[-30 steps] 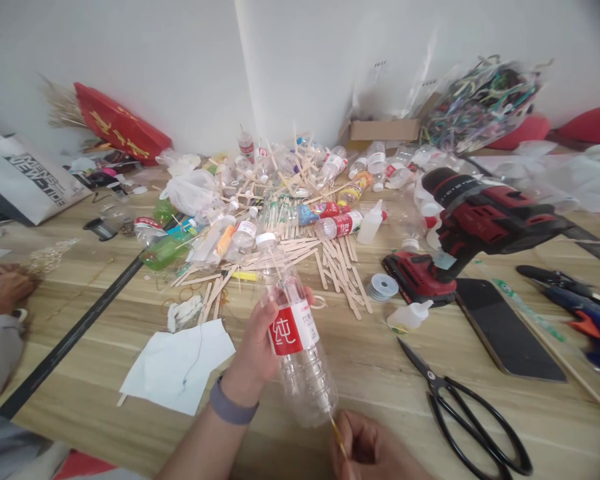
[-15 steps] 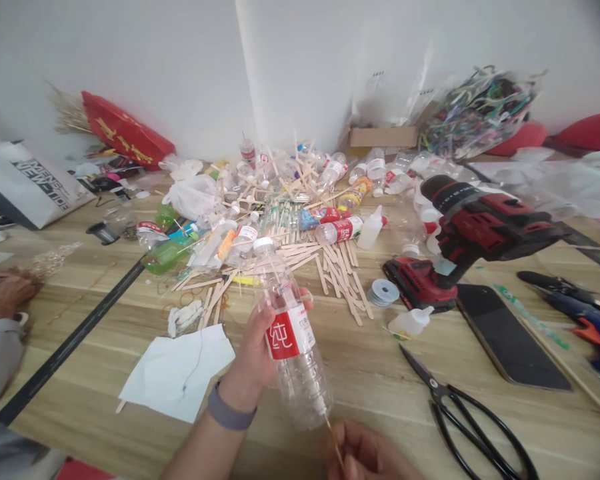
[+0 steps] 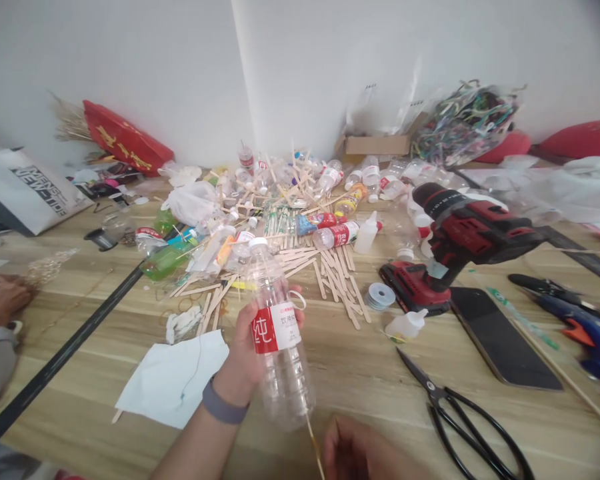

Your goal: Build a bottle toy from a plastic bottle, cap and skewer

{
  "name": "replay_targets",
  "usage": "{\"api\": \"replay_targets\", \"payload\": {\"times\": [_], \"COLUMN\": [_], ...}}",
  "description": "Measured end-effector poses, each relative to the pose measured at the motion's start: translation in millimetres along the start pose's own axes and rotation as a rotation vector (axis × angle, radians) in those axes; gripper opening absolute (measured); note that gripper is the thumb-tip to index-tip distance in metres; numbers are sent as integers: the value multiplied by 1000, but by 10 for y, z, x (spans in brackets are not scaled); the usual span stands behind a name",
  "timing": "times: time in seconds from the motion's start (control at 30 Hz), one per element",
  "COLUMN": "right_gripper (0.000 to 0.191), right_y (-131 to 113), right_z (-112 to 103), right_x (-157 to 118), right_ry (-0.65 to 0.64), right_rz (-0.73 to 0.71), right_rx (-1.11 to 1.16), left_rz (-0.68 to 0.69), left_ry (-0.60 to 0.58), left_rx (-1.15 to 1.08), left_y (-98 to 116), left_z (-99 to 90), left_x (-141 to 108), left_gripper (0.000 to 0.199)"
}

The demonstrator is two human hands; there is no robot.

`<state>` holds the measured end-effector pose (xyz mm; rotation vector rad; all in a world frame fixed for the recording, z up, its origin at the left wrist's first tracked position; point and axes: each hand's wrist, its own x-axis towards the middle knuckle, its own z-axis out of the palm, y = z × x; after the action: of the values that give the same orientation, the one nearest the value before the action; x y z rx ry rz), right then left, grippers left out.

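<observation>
Left hand (image 3: 245,353) is gripping a clear plastic water bottle (image 3: 280,333), fingers wrapping the red-and-white label. Bottle is slanting above the tabletop (image 3: 340,373), white cap (image 3: 258,244) pointing away, base towards the person. A thin stick (image 3: 315,445) is sticking out from the base; whether it is passing through, cannot tell. Right hand (image 3: 360,453) is hovering just beside the stick, curling; cannot tell whether its fingers are holding anything.

Handling, as judged: the left hand should be steadying the bottle without squeezing, since the thin wall is likely to be giving under pressure. Right fingers would best be working the stick close to the base, along its own line; sideways pushing would be risking a bend. Scissors (image 3: 431,387) are lying open-handled to the right, near the working hand.
</observation>
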<state>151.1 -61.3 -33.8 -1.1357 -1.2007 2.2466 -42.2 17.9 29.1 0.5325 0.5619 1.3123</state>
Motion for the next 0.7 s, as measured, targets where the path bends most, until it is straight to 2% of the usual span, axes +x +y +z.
{"api": "replay_targets", "payload": {"times": [0.07, 0.1, 0.17, 0.2, 0.3, 0.4, 0.5, 0.57, 0.7], "right_gripper": [40, 41, 44, 46, 49, 47, 48, 49, 50], "right_y": [-256, -400, -685, -814, -1088, -1167, -1123, -1076, -992], "right_z": [-27, -40, -56, -54, -15, 39, 47, 17, -96], "right_x": [7, 31, 118, 176, 349, 455, 462, 417, 261], "right_ry": [98, 245, 407, 441, 359, 329, 317, 308, 341], "right_rz": [-114, -197, -318, -375, -466, -506, -507, -490, -434], "right_rx": [-94, -139, -232, -239, -188, -130, -120, -119, -111], "left_rz": [-14, -29, -79, -106, -158, -177, -222, -266, -318], "left_ry": [-17, -29, -65, -84, -120, -163, -244, -293, -313], "left_rx": [10, 23, 53, 67, 92, 115, 164, 193, 250], "left_y": [26, 30, 20, 10, -10, 9, 65, 116, 242], "left_z": [2, 5, 16, 24, 44, 31, -33, -89, -141], "left_x": [17, 25, 41, 50, 79, 104, 128, 140, 111], "left_gripper": [64, 63, 62, 62, 60, 56, 51, 54, 65]}}
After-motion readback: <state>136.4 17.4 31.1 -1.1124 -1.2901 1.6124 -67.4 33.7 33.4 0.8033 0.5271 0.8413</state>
